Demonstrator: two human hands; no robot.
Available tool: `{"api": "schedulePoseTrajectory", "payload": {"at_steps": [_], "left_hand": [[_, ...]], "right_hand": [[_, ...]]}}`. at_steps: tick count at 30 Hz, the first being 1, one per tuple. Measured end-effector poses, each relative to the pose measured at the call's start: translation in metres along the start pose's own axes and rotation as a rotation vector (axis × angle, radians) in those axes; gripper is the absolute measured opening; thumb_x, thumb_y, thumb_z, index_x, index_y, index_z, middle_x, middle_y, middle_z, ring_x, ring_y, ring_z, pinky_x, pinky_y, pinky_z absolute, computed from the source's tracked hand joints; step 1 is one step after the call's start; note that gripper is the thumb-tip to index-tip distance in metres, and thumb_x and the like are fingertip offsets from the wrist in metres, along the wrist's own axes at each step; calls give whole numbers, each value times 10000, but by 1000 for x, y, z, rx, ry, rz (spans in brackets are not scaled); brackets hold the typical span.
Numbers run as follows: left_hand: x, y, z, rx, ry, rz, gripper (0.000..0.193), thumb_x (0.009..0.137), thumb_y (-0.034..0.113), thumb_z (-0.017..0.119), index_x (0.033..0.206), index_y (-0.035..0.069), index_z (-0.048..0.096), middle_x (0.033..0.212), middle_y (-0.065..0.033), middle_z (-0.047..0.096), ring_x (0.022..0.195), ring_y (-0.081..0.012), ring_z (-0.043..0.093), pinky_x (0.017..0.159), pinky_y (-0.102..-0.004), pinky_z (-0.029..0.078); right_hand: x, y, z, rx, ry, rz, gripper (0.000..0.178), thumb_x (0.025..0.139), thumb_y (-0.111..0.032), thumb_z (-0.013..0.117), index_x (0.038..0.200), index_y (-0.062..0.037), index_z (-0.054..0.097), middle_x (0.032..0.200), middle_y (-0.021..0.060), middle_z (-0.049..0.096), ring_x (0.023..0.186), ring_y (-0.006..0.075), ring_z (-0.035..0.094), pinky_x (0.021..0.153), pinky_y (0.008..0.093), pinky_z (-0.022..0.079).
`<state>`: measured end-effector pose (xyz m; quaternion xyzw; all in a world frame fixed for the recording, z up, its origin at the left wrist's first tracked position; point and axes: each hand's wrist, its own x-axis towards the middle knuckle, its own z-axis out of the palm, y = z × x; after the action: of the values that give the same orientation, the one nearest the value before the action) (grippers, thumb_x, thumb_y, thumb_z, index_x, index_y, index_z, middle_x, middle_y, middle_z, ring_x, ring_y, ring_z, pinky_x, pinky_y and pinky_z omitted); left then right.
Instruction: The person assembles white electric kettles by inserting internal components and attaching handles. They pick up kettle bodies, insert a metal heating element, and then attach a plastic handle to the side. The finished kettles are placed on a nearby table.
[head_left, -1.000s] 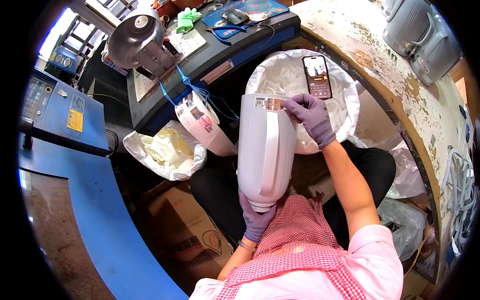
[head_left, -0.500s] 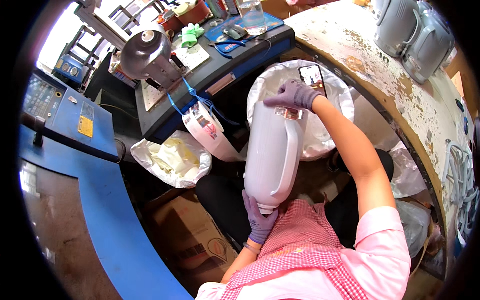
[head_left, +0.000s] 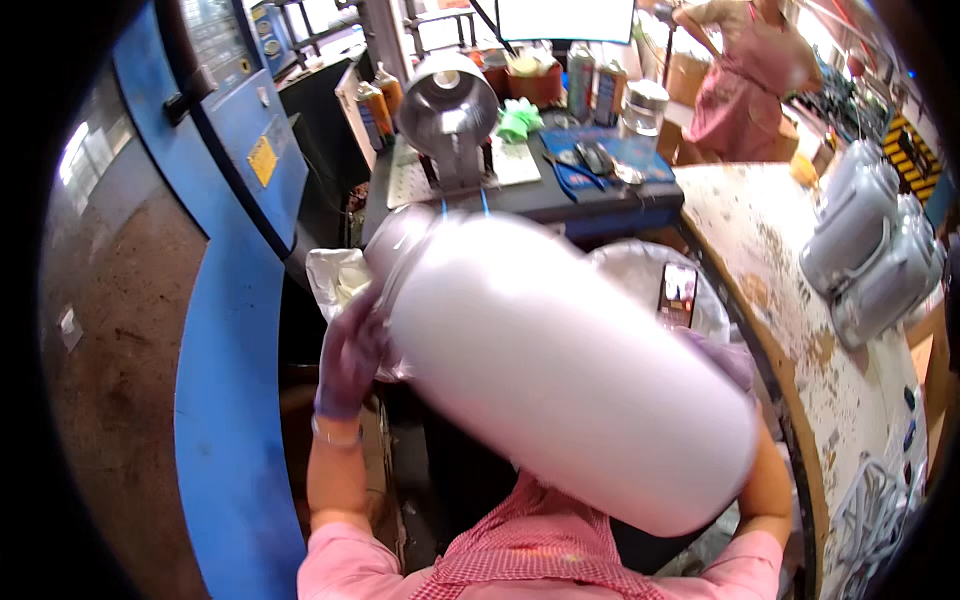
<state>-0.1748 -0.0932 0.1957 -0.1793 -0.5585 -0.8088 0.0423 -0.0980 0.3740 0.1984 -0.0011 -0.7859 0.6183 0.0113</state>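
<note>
A large pale grey plastic jug body (head_left: 570, 370) is held up in front of me, tilted, its narrower neck end at upper left and its wide end at lower right. My left hand (head_left: 350, 355), in a purple-grey glove, grips it near the neck. On the far side, my right hand (head_left: 722, 360) holds the jug body; its fingers are mostly hidden behind it. The jug's handle is out of sight, and motion blurs its surface. Beyond the neck stands a metal cradle-like fixture (head_left: 450, 115) on a pale perforated plate.
A dark bench (head_left: 540, 205) carries pliers (head_left: 575, 175), a green cloth (head_left: 519, 120) and cans. At right, a worn table (head_left: 745, 215) bears grey jugs (head_left: 850, 225) and loose handles (head_left: 865, 515). A phone (head_left: 678, 290) rests by a white-lined bin. Blue machine (head_left: 225, 370) at left; another person (head_left: 740, 90) stands behind.
The jug body has been raised closer and swung round: its neck, earlier pointing toward me, now points away to upper left. My left hand rose with it. The view has tilted up.
</note>
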Motion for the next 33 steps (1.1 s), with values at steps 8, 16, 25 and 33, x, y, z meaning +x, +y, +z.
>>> {"api": "schedulePoseTrajectory", "payload": {"at_steps": [8, 16, 25, 33], "left_hand": [[299, -19, -23, 787, 327, -53, 653, 844, 347, 709, 1271, -112, 527, 860, -159, 690, 673, -202, 651, 604, -318, 525], [288, -14, -34, 111, 596, 227, 329, 955, 306, 553, 842, 0, 603, 622, -105, 613, 427, -173, 537, 403, -326, 426], [-61, -49, -68, 1262, 616, 442, 468, 873, 194, 729, 1262, -24, 586, 1223, -169, 638, 1172, -299, 590, 1016, -430, 471], [-146, -20, -17, 404, 457, -119, 591, 819, 328, 773, 1276, -4, 598, 1178, -161, 662, 1186, -297, 591, 1034, -433, 451]], "right_hand": [[114, -22, 1, 151, 401, -396, 359, 919, -135, 629, 1249, -1, 583, 1108, 139, 657, 946, 241, 655, 796, 361, 543], [299, -109, 89, 336, 300, -320, 287, 905, -266, 672, 1018, -2, 670, 809, 99, 676, 699, 203, 654, 621, 331, 521], [428, -112, 211, -424, 382, -360, 368, 901, -306, 496, 1117, -75, 685, 1062, 251, 684, 1046, 438, 635, 928, 491, 495], [326, -104, 196, -565, 522, -802, 887, 870, -478, 694, 1455, 72, 319, 1393, 302, 454, 1306, 441, 433, 1089, 460, 370]]}}
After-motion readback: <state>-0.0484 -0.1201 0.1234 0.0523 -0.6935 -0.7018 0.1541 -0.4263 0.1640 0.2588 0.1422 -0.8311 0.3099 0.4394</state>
